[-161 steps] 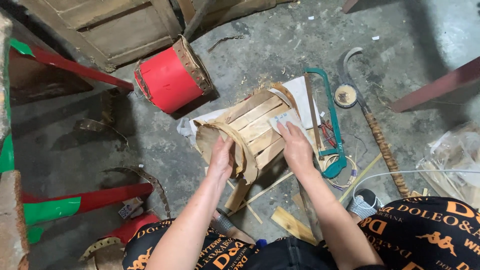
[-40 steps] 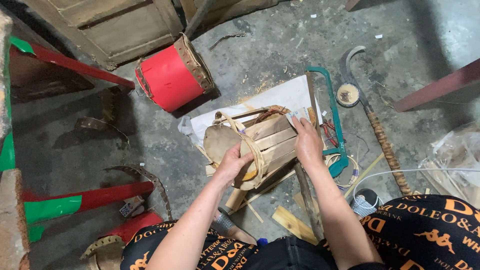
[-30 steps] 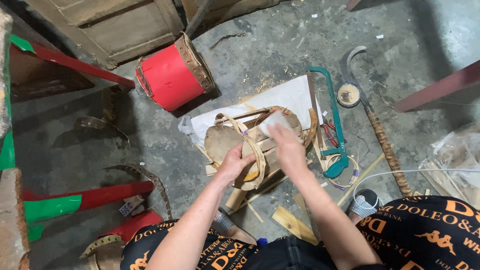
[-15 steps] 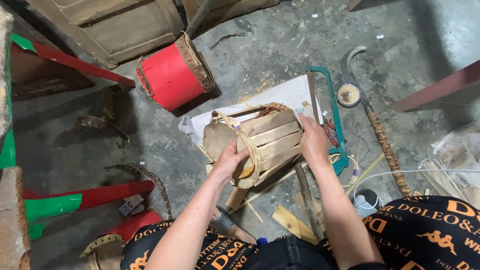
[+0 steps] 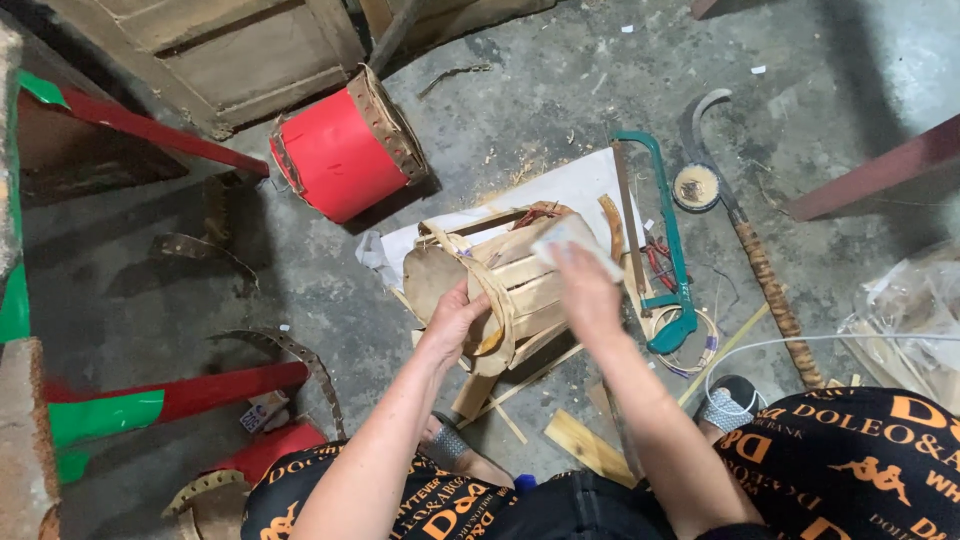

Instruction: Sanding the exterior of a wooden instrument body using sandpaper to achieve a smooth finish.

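Observation:
A small unfinished drum [image 5: 505,275] made of pale wooden slats lies on its side on the concrete floor, over a white sheet [image 5: 575,190]. A tan hide covers its left end, tied on with pale straps. My left hand [image 5: 455,322] grips the drum's near left edge by the strap. My right hand [image 5: 583,285], blurred by motion, presses a small pale rectangular pad [image 5: 572,240], like sandpaper, on the slats.
A red drum [image 5: 345,150] lies at the upper left by a wooden crate [image 5: 210,55]. Right of the work lie a green hacksaw [image 5: 660,240], a sickle [image 5: 745,240] and a tape roll [image 5: 697,186]. Wood offcuts [image 5: 585,445] and red-green legs [image 5: 150,405] lie near my knees.
My right hand has slid back and forth over the slats, now to the left and up with the pad. My left hand keeps the drum's edge.

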